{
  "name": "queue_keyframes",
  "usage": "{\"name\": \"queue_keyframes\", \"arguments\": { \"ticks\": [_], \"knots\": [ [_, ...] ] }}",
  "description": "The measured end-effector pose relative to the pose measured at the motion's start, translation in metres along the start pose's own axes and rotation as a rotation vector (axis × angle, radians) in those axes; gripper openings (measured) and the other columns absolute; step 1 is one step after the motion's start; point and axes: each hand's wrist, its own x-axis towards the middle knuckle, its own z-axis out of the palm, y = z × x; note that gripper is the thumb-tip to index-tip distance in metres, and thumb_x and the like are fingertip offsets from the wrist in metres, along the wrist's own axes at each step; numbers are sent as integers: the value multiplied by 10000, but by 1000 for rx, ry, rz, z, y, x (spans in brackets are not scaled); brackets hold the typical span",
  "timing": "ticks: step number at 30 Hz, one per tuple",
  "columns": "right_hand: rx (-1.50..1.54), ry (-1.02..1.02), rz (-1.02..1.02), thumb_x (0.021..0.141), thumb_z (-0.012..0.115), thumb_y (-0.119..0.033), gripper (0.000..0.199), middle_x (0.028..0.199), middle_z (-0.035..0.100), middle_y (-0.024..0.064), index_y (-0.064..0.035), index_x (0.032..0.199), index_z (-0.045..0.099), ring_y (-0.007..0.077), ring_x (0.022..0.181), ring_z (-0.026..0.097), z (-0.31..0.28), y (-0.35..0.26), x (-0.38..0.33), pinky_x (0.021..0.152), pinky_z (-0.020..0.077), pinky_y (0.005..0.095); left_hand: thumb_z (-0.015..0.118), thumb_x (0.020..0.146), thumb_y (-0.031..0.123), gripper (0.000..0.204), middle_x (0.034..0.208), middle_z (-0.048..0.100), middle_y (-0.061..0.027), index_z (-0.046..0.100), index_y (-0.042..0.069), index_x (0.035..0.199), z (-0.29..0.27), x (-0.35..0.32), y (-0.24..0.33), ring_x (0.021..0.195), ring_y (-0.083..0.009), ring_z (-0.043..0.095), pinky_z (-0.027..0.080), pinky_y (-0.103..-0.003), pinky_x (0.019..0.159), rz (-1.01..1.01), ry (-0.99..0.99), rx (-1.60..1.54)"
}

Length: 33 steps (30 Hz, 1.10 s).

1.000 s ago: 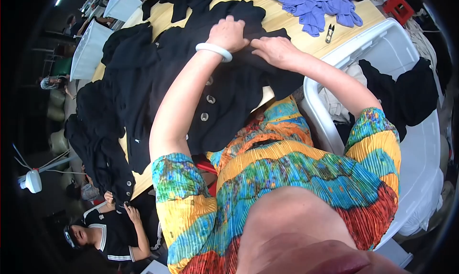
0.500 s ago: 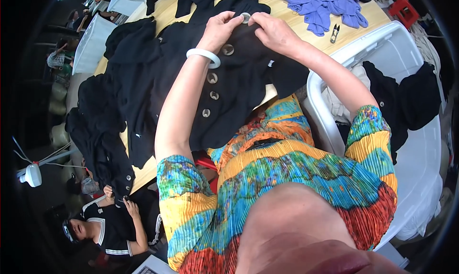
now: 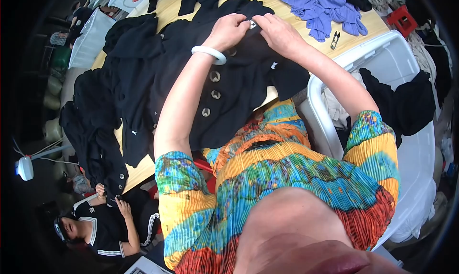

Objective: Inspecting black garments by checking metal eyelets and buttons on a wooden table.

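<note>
A black garment (image 3: 239, 90) lies spread over the wooden table in front of me, with a column of large round buttons (image 3: 214, 76) down it. At its far part, one such button (image 3: 253, 24) sits between my fingertips, partly covered. My left hand (image 3: 228, 32), below a white bangle (image 3: 221, 59), is closed with thumb and forefinger pinching the button's left side. From the right, my right hand (image 3: 279, 34) is closed too, its fingertips pressed at the button's other side and the cloth there. A small white tag (image 3: 274, 65) shows on the garment nearer to me.
Thread snips (image 3: 335, 40) lie on the table at right, near purple garments (image 3: 318, 11). A white plastic tub (image 3: 315, 90) holding dark and pale cloth stands at my right. More black garments (image 3: 91, 126) pile up at left, where a co-worker (image 3: 103, 226) handles one. Behind the tub is a red stool (image 3: 402, 20).
My fingertips have closed in on the button, which showed its round face before and is now more covered. My right hand has come slightly nearer to my left. The view has shifted a little.
</note>
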Motion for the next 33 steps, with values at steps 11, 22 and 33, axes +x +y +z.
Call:
{"name": "queue_keyframes", "arguments": {
  "ticks": [11,22,33],
  "knots": [
    [-113,-81,-53,776,487,-56,150,863,517,143,-16,919,464,300,861,537,-1,-2,4,749,449,392,505,777,176,261,942,536,-237,519,-50,906,20,-17,4,891,-363,547,448,-428,790,195,151,354],
    [165,-168,55,794,459,-58,150,818,554,189,7,914,521,334,822,542,-14,-3,13,719,439,363,478,796,125,160,894,543,-192,512,-12,871,11,-22,1,851,-358,546,454,-421,734,328,124,284],
    [1054,-191,448,718,668,-464,806,1249,426,93,-12,1295,333,187,1154,401,-47,-45,-16,983,304,301,607,785,125,155,781,618,-30,620,-3,870,-25,-68,58,670,-90,570,454,-207,628,226,124,-888]
  ]
}}
